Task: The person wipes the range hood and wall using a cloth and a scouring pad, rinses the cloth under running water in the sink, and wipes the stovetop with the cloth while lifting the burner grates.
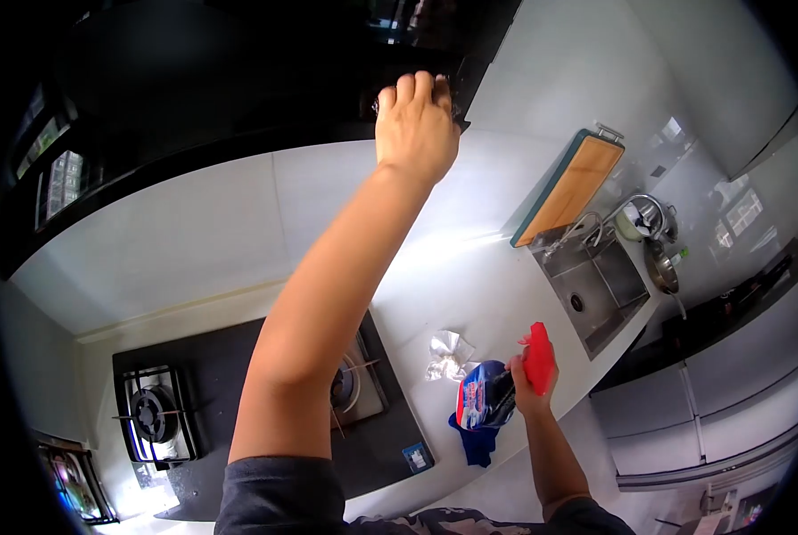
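Note:
My left hand is raised against the lower edge of the black range hood. Its fingers are curled over something dark and glinting, mostly hidden beneath them. Lower right, my right hand grips a spray bottle by its neck, just below the red trigger head. The bottle has a blue label and is tilted over the white counter. A dark blue cloth lies under and beside the bottle, near the counter's front edge. Crumpled shiny foil or plastic rests just behind it.
A black gas hob with two burners is on the left, partly behind my left arm. A wooden cutting board leans on the wall beside the steel sink. Pans stand past the sink. Grey cabinets are at right.

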{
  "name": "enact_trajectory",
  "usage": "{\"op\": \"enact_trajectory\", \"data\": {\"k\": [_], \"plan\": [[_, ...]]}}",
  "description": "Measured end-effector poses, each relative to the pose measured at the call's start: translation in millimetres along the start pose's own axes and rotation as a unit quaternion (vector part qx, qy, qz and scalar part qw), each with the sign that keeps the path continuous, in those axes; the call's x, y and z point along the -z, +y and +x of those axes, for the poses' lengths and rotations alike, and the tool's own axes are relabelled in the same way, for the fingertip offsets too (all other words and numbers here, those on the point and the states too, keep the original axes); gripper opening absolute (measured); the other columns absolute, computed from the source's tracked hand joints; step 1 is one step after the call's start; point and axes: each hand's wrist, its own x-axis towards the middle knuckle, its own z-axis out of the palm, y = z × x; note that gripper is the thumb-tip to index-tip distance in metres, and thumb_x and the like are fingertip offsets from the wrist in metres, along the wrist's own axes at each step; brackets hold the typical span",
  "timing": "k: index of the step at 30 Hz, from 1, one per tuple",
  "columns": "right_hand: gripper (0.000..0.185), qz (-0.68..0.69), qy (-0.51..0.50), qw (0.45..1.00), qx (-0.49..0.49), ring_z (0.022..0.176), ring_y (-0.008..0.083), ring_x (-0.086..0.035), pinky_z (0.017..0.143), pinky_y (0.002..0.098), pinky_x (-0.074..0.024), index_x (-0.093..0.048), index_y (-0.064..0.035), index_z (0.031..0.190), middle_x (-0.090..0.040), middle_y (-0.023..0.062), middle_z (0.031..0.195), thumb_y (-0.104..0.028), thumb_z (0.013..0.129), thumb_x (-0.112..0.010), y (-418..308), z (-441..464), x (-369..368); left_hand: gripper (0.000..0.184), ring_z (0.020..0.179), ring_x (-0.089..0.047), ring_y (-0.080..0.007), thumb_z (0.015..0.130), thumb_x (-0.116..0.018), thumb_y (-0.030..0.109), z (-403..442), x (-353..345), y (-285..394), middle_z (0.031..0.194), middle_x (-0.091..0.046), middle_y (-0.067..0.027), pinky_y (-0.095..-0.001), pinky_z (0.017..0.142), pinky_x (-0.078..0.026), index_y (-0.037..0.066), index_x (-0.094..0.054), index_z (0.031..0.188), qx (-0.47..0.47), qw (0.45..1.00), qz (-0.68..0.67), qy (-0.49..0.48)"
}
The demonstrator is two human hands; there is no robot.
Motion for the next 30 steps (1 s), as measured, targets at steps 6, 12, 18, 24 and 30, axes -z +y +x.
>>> {"op": "enact_trajectory", "data": {"k": [6,12,18,24,30], "plan": [[0.033,0.015,0.009,1.0,-0.006,0.064,0.0103,-0.056,0.061,0.0239,-0.0479,-0.048,0.0024,0.109,-0.054,0.0065,0.088,0.001,0.078,-0.056,1.9,0.7,5.7,0.044,0.096,-0.044,-0.021,0.079,-0.053,0.018,15.6,-15.3,0.2,0.1,-0.049,-0.006,-0.0333,0.082,-0.035,0.003,-0.051,0.12,-0.004,0.998,0.025,0.056],[0.032,-0.006,0.007,1.0,-0.003,0.064,0.0099,-0.056,0.061,0.0236,-0.0477,-0.047,0.0025,0.109,-0.053,0.006,0.088,0.001,0.078,-0.056,9.6,-2.2,11.0,0.041,0.094,-0.045,-0.0203,0.082,-0.048,0.015,12.6,-10.9,-4.3,0.099,-0.051,-0.0052,-0.0319,0.081,-0.036,0.001,-0.049,0.121,-0.042,0.997,0.044,0.039],[0.034,0.018,0.019,1.0,0.008,0.065,0.0105,-0.056,0.061,0.0234,-0.0473,-0.046,0.003,0.111,-0.053,0.0067,0.094,0.002,0.078,-0.055,3.9,-1.1,18.1,0.031,0.095,-0.046,-0.0172,0.084,-0.045,0.011,4.5,18.9,-2.7,0.103,-0.052,-0.0043,-0.0275,0.081,-0.036,0.0,-0.056,0.111,-0.112,0.984,0.11,-0.082],[0.035,-0.001,0.056,0.998,0.035,0.066,0.0101,-0.051,0.061,0.0243,-0.0473,-0.045,0.0015,0.113,-0.051,0.0067,0.09,0.004,0.079,-0.053,-4.1,-5.7,21.1,0.016,0.097,-0.046,-0.0159,0.079,-0.053,0.013,10.0,38.7,3.7,0.105,-0.052,-0.0022,-0.0257,0.081,-0.036,0.007,-0.066,0.087,-0.255,0.922,0.233,-0.172],[0.034,0.03,0.089,0.996,0.003,0.067,0.0094,-0.054,0.061,0.023,-0.0463,-0.048,0.0013,0.111,-0.054,0.0053,0.089,0.001,0.077,-0.056,6.0,-13.3,35.9,0.017,0.098,-0.045,-0.0149,0.078,-0.057,0.016,10.9,51.3,-5.3,0.104,-0.052,-0.0023,-0.0246,0.082,-0.035,0.012,-0.067,0.091,-0.299,0.903,0.265,-0.157]]}}
